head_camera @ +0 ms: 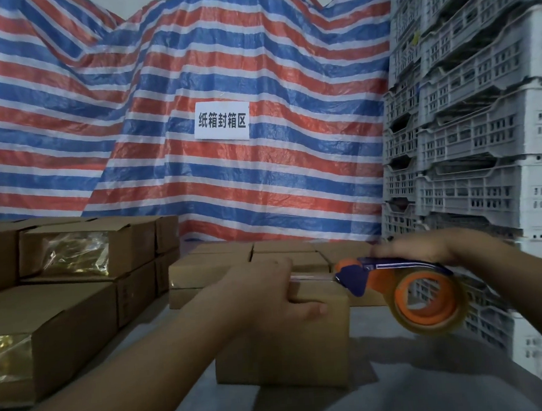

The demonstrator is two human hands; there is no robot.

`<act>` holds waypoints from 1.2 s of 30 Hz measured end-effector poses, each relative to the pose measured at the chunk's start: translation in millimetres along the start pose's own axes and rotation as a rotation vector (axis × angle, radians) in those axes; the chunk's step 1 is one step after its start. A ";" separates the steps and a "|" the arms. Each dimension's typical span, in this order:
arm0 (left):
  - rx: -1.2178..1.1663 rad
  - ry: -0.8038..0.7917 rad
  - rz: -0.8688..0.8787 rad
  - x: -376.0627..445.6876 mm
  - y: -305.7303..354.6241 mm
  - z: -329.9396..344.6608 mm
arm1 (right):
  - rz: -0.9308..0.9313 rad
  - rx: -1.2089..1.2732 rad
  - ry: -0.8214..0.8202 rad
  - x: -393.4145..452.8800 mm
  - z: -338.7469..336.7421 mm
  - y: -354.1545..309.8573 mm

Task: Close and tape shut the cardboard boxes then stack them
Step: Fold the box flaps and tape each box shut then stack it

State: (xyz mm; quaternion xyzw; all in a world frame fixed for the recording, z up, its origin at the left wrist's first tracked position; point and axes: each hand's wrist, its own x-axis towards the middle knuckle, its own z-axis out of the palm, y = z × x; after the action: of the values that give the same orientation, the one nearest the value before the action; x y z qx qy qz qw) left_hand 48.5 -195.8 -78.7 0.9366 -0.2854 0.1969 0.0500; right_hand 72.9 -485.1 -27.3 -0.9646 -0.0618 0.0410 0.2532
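Note:
A small closed cardboard box (286, 348) stands on the grey table in front of me. My left hand (269, 292) lies over its top near edge, thumb down the front face, fingers curled over the top. My right hand (426, 247) grips the handle of a blue and orange tape dispenser (406, 279) carrying a roll of clear tape. The dispenser's nose touches the box's top right edge, and a strip of tape shows along the top.
Taped boxes (83, 250) are stacked at the left, with a larger one (47, 333) in front. A row of low boxes (251, 258) sits behind. White plastic crates (476, 126) tower at the right. A striped tarp (192, 114) hangs behind.

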 end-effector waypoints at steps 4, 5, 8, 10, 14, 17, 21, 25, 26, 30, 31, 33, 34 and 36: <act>-0.083 -0.034 0.114 15.3 36.8 10.2 | 0.007 -0.032 0.037 -0.3 2.6 5.2; -0.112 -0.032 0.117 17.2 42.9 15.6 | 0.016 -0.020 0.041 -0.7 3.5 6.4; -0.147 0.029 0.095 18.5 46.9 27.0 | -0.003 -0.033 0.042 -1.4 6.9 9.5; -0.169 0.041 0.102 17.9 44.9 29.5 | -0.037 0.001 0.042 -2.2 8.1 12.3; -0.140 0.019 0.088 19.2 41.5 29.4 | -0.064 0.116 -0.024 -12.2 -5.3 18.8; -0.126 0.005 0.090 19.8 38.9 30.7 | -0.005 0.083 -0.059 -30.1 -27.0 22.7; -0.123 0.030 0.107 19.4 39.5 33.9 | 0.106 -0.147 -0.047 -51.3 -54.5 16.9; -0.091 0.041 0.129 17.3 41.2 32.6 | 0.133 -0.535 0.012 -45.2 -27.8 -18.1; -0.087 0.038 0.131 16.7 41.8 31.7 | 0.144 -0.625 0.023 -39.7 -16.4 -28.2; -0.052 0.006 0.123 16.3 44.1 28.9 | 0.174 -0.936 0.124 -32.9 12.0 -65.4; -0.052 -0.001 0.119 16.6 44.1 28.7 | 0.168 -1.004 0.154 -35.4 14.2 -73.9; -0.057 -0.018 0.116 18.0 44.7 28.3 | 0.187 -1.104 0.174 -37.5 21.6 -84.3; -0.056 -0.025 0.115 18.4 45.0 27.9 | 0.199 -1.182 0.170 -38.5 27.4 -87.2; -0.046 -0.029 0.114 18.4 45.5 28.2 | 0.213 -1.356 0.144 -38.0 42.2 -84.0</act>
State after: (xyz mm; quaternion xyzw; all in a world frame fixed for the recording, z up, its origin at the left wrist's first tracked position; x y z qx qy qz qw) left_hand 46.9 -249.0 -98.1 0.9202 -0.3434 0.1794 0.0563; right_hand 22.3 -397.4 -20.7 -0.9111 0.0383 -0.0462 -0.4078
